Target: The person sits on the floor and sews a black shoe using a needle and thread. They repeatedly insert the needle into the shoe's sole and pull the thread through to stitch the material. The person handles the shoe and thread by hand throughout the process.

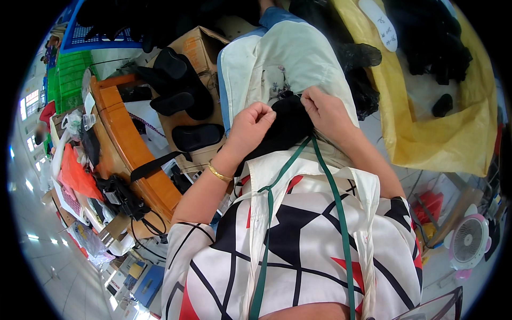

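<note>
A soft black piece [292, 120], its kind unclear, rests on the cream apron [298, 48] over my lap. My left hand [249, 128] is closed in a pinch at its left edge. Across from it my right hand [326, 111], also pinching, meets the piece's upper right edge. The fingertips of both hands are small in view, and the piece's lower part runs under my left wrist. Loose thread bits [282, 80] lie on the apron just beyond the hands.
Left stand a cardboard box [200, 50], black sole-shaped pieces [198, 137] and a cluttered wooden table [120, 120]. A blue basket [69, 40] is at the far left. Right are a yellow sack [448, 152] around black pieces [442, 105], a white sole-shaped piece [377, 24] and a fan [469, 237].
</note>
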